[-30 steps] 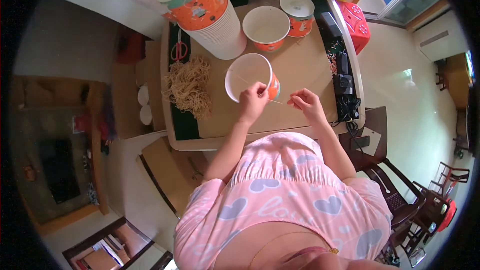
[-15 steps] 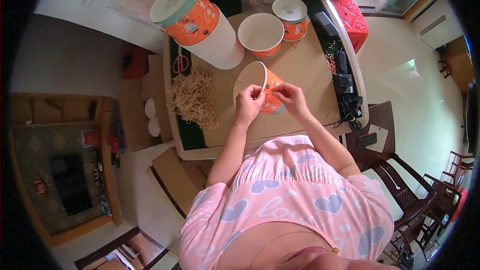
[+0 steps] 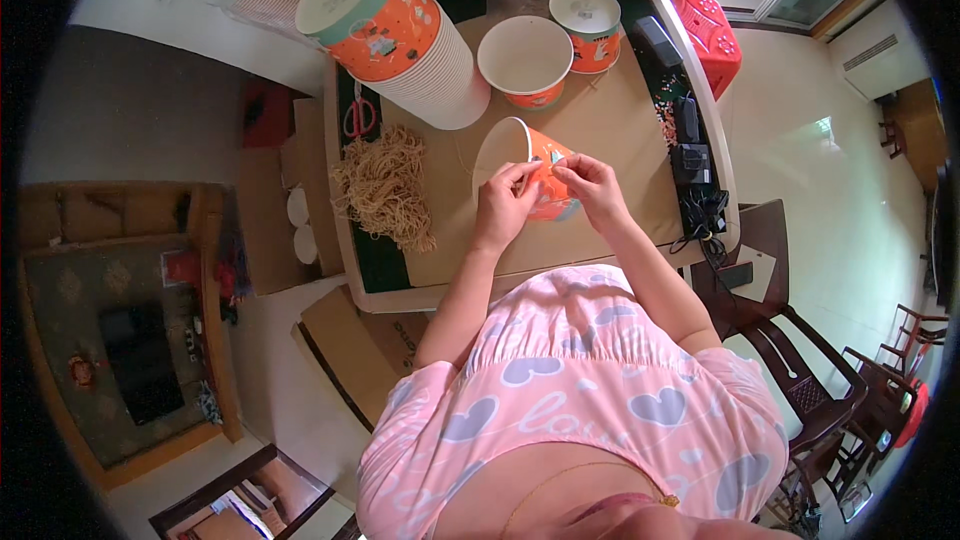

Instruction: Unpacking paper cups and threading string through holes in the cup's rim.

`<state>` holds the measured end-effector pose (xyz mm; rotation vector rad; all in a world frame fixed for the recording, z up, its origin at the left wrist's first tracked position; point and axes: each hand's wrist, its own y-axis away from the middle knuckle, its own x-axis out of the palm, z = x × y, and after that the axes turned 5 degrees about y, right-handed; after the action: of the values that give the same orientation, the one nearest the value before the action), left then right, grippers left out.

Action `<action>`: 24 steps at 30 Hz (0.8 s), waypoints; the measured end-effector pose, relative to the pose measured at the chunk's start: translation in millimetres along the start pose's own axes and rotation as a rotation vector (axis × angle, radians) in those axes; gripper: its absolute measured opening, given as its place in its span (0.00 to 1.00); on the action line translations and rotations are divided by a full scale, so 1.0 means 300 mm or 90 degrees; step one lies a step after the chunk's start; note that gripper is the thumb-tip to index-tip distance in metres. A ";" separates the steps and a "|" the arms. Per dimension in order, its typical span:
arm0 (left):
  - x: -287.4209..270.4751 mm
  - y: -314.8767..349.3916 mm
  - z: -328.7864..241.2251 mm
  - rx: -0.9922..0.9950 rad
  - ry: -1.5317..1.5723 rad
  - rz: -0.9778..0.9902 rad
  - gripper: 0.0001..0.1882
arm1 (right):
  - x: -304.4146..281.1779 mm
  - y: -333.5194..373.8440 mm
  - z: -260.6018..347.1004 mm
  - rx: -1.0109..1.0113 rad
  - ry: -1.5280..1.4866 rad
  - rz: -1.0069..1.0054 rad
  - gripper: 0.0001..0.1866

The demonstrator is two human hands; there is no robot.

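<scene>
An orange paper bucket [image 3: 552, 206] with a white inside lies tilted before me on the cardboard, its mouth facing left. In front of its printed wall, my left hand [image 3: 507, 204] pinches thumb and forefinger together. Close on the right, my right hand [image 3: 597, 192] is also closed in a pinch near the wall's middle. Whatever lies between the fingertips is too small to make out. Left of the bucket rests a heap of tan twine [image 3: 383, 188], with red-handled scissors [image 3: 359, 118] beyond it.
A tall stack of paper buckets [image 3: 420, 65] leans at the back left. An open bucket [image 3: 525, 55] and a lidded one [image 3: 587, 25] stand behind the work. Black power adapters [image 3: 690, 164] line the table's right edge, near a red stool [image 3: 706, 35].
My fingertips have shifted slightly in front of the bucket, the right hand's thumb and fingers drawing into a tighter pinch. The view has tilted a little.
</scene>
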<state>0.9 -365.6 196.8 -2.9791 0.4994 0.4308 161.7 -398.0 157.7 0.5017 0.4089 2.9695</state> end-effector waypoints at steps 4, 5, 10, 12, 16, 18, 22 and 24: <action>0.001 -0.004 -0.018 0.010 -0.042 0.019 0.10 | 0.021 0.004 0.014 -0.003 -0.001 0.019 0.07; 0.002 -0.004 -0.009 0.010 -0.041 0.018 0.10 | 0.024 -0.002 0.004 -0.024 0.003 0.028 0.07; -0.004 -0.004 0.002 0.030 -0.058 0.005 0.05 | 0.024 0.004 -0.009 -0.110 0.087 0.012 0.06; -0.009 -0.002 0.012 0.045 -0.064 0.000 0.05 | 0.024 0.026 0.009 -0.157 0.338 -0.003 0.05; -0.002 -0.006 0.010 0.058 -0.089 0.004 0.06 | 0.043 0.028 -0.003 -0.271 0.368 -0.071 0.04; 0.000 -0.012 0.019 0.084 -0.095 0.004 0.07 | 0.044 0.022 -0.016 -0.315 0.383 -0.091 0.03; -0.005 -0.014 0.013 0.081 -0.113 0.035 0.04 | 0.048 0.032 -0.026 -0.213 0.346 -0.088 0.03; 0.004 -0.006 0.017 0.057 -0.052 0.012 0.03 | 0.052 0.035 -0.017 -0.214 0.367 -0.100 0.03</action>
<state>1.3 -363.4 191.5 -2.8609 0.5258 0.5147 144.7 -407.0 160.8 -0.4085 -0.0213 2.8877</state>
